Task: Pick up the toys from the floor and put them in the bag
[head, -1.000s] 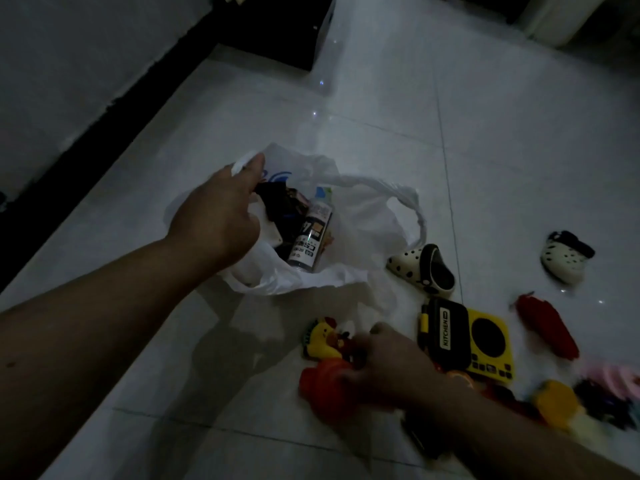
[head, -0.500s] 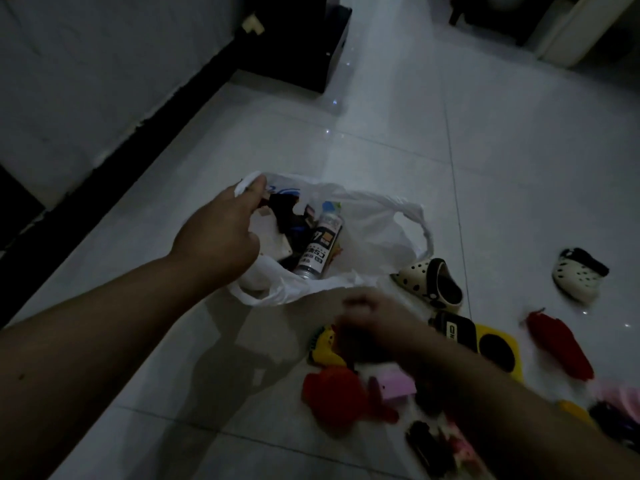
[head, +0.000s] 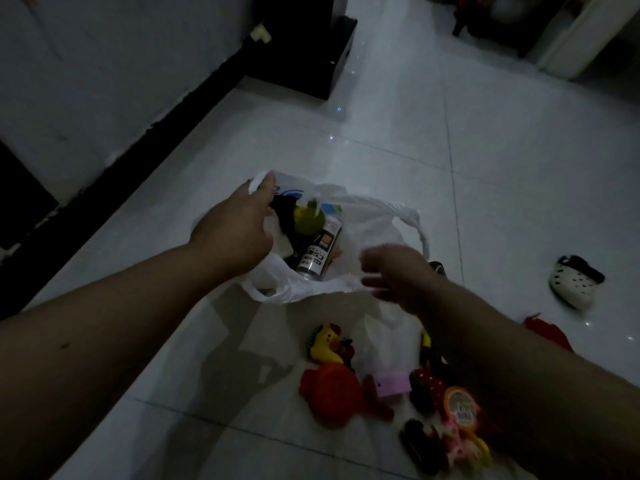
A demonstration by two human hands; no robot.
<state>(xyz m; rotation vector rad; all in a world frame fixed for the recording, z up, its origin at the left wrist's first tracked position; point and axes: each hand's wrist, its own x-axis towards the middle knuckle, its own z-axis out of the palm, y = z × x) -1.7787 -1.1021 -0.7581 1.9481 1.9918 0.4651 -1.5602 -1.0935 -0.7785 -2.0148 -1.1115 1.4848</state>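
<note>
- Many toys lie on the floor (head: 381, 150) near the white bag (head: 374, 233)
- left hand (head: 232, 233) pinches the bag's thin, floppy rim
- right hand (head: 394, 275) is blurry, fingers loose, holding nothing
- red toy (head: 329, 393) looks soft; grab its fat middle

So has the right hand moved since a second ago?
Yes. The right hand has left the toy pile beside the yellow chick toy and gone up to the near rim of the white plastic bag, fingers open.
</note>
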